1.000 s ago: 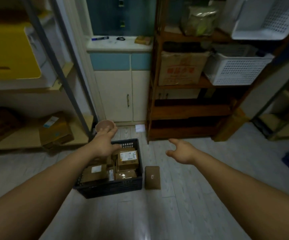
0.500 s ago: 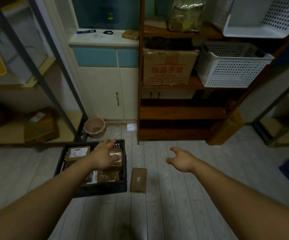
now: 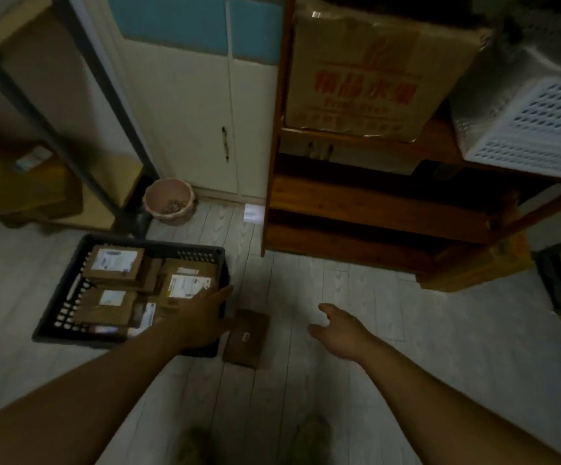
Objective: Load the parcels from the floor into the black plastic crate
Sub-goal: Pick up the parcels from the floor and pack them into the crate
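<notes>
A person's left hand (image 3: 205,318), fingers straight and holding nothing, has swung off the packed boxes toward the last loose parcel (image 3: 249,337), which lies flat on the floor (image 3: 406,330) between the two hands (whether the fingertips touch it is unclear). The right hand (image 3: 336,333) stays spread and empty on the parcel's other side. Just beyond the left hand, the black plastic crate (image 3: 61,310) already holds several labelled parcels (image 3: 114,263); one pickup apparently remains. Farther off stands a pink bowl (image 3: 168,201).
</notes>
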Demonstrator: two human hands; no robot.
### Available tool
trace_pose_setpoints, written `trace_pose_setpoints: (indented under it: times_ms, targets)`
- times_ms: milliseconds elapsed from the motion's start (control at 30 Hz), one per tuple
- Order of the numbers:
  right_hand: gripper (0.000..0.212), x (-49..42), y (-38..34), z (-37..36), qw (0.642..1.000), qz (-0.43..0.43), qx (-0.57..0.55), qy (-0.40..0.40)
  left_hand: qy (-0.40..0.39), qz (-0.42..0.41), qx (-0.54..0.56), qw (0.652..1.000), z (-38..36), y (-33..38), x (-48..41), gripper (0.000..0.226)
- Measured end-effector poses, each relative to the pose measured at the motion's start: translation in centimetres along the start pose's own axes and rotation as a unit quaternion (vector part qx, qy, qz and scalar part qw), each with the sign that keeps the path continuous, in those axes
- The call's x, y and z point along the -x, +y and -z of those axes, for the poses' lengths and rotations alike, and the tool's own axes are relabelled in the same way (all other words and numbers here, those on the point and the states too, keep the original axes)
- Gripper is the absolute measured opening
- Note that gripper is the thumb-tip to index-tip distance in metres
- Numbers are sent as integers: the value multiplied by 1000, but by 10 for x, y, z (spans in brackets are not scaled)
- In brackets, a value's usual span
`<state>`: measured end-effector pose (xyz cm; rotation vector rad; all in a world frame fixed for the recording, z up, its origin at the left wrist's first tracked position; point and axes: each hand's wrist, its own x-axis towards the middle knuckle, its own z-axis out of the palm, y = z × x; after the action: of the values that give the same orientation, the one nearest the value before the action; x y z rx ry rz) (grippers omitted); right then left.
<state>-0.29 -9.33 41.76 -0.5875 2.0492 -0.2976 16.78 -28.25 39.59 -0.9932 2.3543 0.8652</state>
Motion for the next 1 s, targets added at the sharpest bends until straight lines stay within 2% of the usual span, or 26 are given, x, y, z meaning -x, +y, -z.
trace_pose_setpoints:
  times_ms: [133,300,400,500,533,633,700,767,833,867,933,1000]
  targets:
    - [59,-87,30,-17,999,10,14,-28,-6,28,4,1000,-48,-5,-64,75]
    - [68,-196,75,-78,998,-8,21,-57,-35,64,27,997,-122,-39,-149,73]
    - [71,-248,94,-120,998,-10,7,-62,-53,79,92,991,-165,-63,-192,74]
    - [60,-306,116,-174,996,-28,-28,-83,-83,97,173,977,-231,-103,-246,84]
    - [58,-324,122,-192,994,-32,-48,-89,-84,104,200,971,-252,-116,-261,83]
    - [60,-374,148,-247,986,-54,-99,-119,-73,148,246,955,-316,-148,-306,60]
    - [61,-401,164,-279,982,-55,-102,-150,-39,180,217,959,-347,-164,-331,55]
    - [64,-423,175,-306,981,-50,-96,-161,-21,207,222,953,-376,-183,-353,68]
    - [64,-442,183,-332,982,-49,-94,-154,-62,217,241,944,-402,-199,-366,89]
    - [64,-447,184,-344,982,-53,-94,-151,-91,220,259,936,-412,-202,-368,90]
    - [63,-453,189,-358,977,-48,-139,-156,-109,221,306,920,-420,-199,-366,70]
    - [56,-446,184,-363,951,-47,-273,-139,-107,215,333,912,-424,-199,-363,52]
